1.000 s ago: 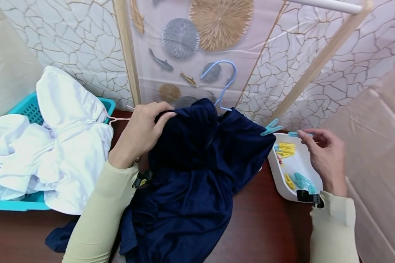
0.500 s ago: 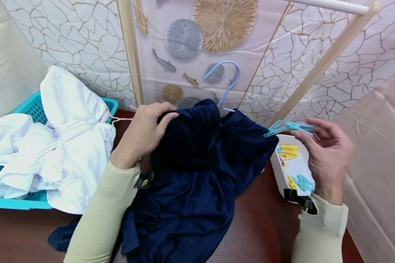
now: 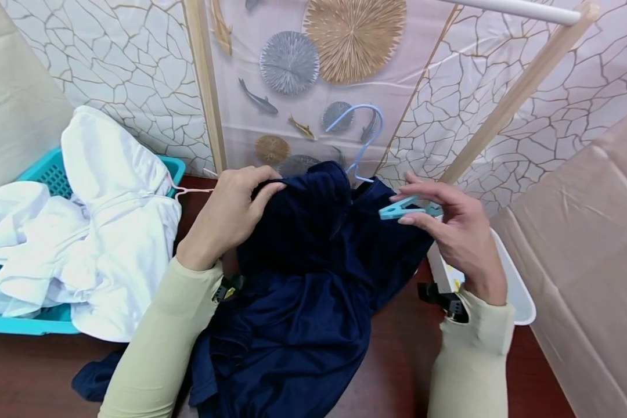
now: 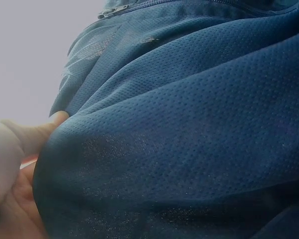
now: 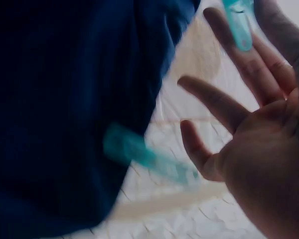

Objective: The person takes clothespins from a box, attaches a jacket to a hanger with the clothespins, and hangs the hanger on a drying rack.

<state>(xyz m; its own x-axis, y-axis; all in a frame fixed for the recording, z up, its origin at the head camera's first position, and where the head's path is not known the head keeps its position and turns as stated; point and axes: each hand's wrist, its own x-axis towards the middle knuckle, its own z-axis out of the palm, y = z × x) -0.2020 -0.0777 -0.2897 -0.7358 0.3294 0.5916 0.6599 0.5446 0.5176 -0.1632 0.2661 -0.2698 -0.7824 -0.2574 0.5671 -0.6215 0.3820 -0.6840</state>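
Observation:
A navy zip-up top (image 3: 303, 313) of mesh-like fabric hangs on a light blue hanger (image 3: 368, 136), whose hook sticks up at the collar. My left hand (image 3: 227, 209) pinches its left shoulder edge between thumb and fingers; in the left wrist view the thumb (image 4: 57, 119) lies on the fabric. My right hand (image 3: 454, 226) holds a light blue clothespin (image 3: 394, 211) between thumb and fingers, in front of the top near the collar. A second clothespin (image 5: 147, 154) is clipped to the right shoulder edge, largely behind the right hand in the head view.
At the left, a teal basket (image 3: 26, 326) holds a white garment (image 3: 120, 232) on a pink hanger (image 3: 190, 190). A white tray (image 3: 519, 296) stands at the right, mostly hidden by my right arm. Behind rises a wooden rack (image 3: 522, 93) with a white rod (image 3: 522, 10).
My right hand has brought the clothespin from above the tray leftward, past the clipped one, to the front of the navy top near the collar. My left hand keeps its pinch in place.

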